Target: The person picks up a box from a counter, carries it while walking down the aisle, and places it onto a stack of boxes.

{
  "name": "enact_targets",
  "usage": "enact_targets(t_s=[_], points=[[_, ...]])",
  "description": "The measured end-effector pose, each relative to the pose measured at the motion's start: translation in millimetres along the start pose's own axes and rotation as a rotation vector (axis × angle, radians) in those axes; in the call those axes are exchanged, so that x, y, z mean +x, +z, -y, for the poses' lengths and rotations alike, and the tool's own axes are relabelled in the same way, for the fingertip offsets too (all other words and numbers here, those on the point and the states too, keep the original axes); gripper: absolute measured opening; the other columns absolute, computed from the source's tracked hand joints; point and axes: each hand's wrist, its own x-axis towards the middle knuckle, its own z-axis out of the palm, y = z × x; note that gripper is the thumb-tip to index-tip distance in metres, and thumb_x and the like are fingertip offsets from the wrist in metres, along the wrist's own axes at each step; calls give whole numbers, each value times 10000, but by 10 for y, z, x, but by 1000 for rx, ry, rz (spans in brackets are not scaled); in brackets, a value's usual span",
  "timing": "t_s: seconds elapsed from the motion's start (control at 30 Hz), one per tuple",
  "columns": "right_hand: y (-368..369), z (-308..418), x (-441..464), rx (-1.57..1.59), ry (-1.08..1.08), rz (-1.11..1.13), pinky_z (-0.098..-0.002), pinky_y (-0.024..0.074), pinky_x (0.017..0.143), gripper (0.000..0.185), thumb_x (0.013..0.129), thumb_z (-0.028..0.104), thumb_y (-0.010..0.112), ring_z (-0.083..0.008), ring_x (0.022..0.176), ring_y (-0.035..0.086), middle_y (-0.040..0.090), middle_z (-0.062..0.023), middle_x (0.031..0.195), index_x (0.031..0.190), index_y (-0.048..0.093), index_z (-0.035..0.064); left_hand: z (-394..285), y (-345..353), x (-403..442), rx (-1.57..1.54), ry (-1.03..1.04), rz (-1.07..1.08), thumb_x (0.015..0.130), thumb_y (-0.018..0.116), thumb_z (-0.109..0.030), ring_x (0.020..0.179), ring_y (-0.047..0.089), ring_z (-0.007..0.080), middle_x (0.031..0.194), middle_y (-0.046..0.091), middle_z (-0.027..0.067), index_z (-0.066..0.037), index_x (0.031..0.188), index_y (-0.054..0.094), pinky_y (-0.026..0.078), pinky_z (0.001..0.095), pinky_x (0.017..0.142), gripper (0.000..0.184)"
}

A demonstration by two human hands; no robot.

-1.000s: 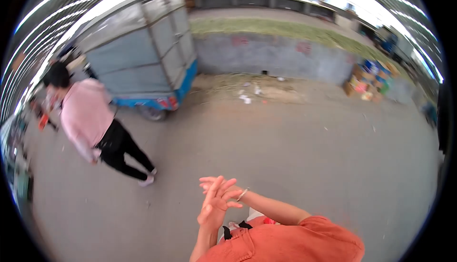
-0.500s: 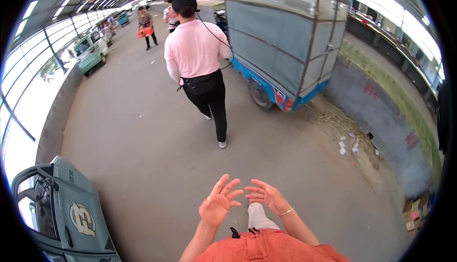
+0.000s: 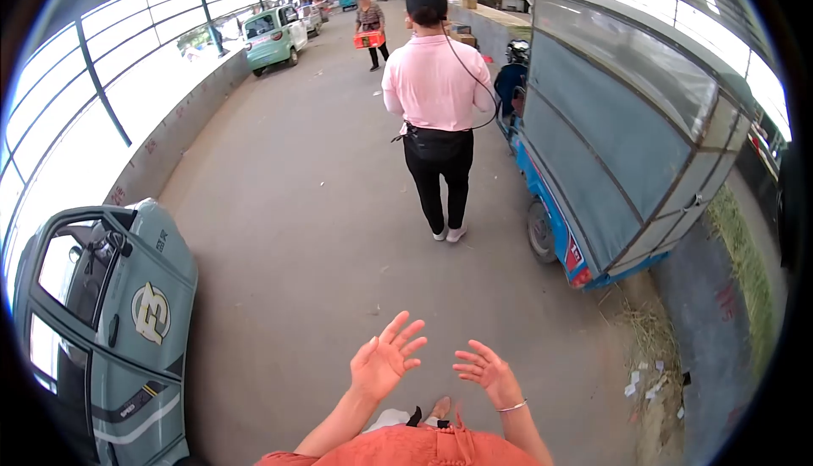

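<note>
My left hand (image 3: 384, 359) is held up in front of my body, palm turned inward, fingers apart and nothing in it. Beside it, a gap away, my right hand (image 3: 491, 374) also has its fingers spread and holds nothing. A thin bracelet (image 3: 513, 406) circles the right wrist. Below both hands is my orange-red top (image 3: 415, 446) with a dangling tie. The hands touch neither each other nor any object; the grey pavement (image 3: 322, 296) lies beyond them.
Ahead, a person in a pink shirt (image 3: 437, 80) faces away. A covered blue cargo tricycle (image 3: 593, 144) stands on the right. At left is a grey-green small vehicle (image 3: 127, 322). Farther off, another person carries a red crate (image 3: 368, 39) near a light green car (image 3: 275, 38).
The view has turned left and moved forward. The tricycle now sits farther right and nearer. The pink-shirted person's feet are together. My hands have moved slightly apart and remain open.
</note>
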Motion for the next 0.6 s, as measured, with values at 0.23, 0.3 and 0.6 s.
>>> enact_targets(t_s=[0.23,0.3,0.6], points=[[-151,216,450,93,32,28,-445,492,1008,867,897,576,608,-365,1203,601,533,-239,1393,1494,344,5,-3,-65,638,-13,-8,-37,902,604,-414,1350,439,321,1558,321,190,-71,1565,205,482,437,984,847],[-200,244,594,101,53,40,-445,491,1010,876,892,582,611,-366,1204,600,531,-242,1394,1495,343,5,-36,-95,821,-18,-7,-40,899,608,-416,1349,440,318,1556,324,189,-75,1565,205,482,435,983,850],[-437,584,1607,18,38,0,-452,483,1019,845,915,603,546,-368,1212,588,530,-249,1390,1490,359,12,-370,-548,1938,-73,-13,-31,897,608,-423,1343,448,308,1559,324,182,-89,1565,213,475,433,977,845]])
